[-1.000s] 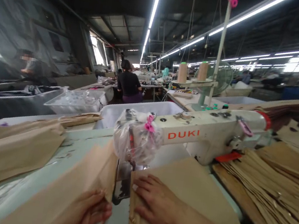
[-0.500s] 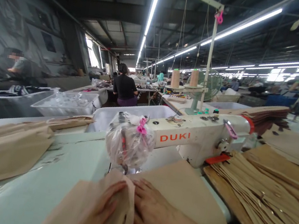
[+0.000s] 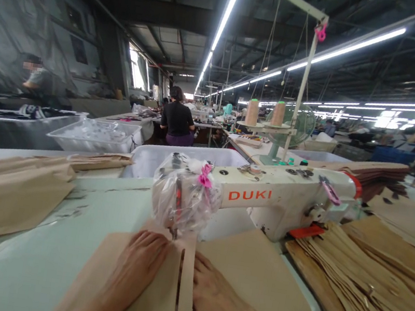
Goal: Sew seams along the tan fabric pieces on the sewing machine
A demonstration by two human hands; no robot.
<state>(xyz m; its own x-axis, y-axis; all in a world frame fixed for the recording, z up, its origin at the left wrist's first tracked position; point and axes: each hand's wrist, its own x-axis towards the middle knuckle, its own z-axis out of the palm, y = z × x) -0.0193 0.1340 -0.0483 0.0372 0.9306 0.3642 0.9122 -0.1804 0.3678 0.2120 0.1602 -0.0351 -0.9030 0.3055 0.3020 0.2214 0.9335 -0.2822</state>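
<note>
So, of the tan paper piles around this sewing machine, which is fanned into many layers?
The stack right of the DUKI sewing machine, on a wooden board; the pile at far left lies flatter.

Free stretch of pale green counter (image 3: 63, 222) lies between the left hand (image 3: 138, 265) and a brown paper pile (image 3: 0, 191); a plastic-wrapped sewing machine (image 3: 283, 199) blocks the way ahead of the right hand (image 3: 219, 304), stacked paper bags (image 3: 365, 275) its right.

My pale green sewing table (image 3: 60, 242) carries a DUKI sewing machine (image 3: 283, 199), with folded tan sheets (image 3: 0, 191) lying at my left and a flat tan sheet (image 3: 259, 279) before the machine. At my right, a wooden board (image 3: 322, 289) bears a fanned stack of tan pieces (image 3: 365, 275).
</note>
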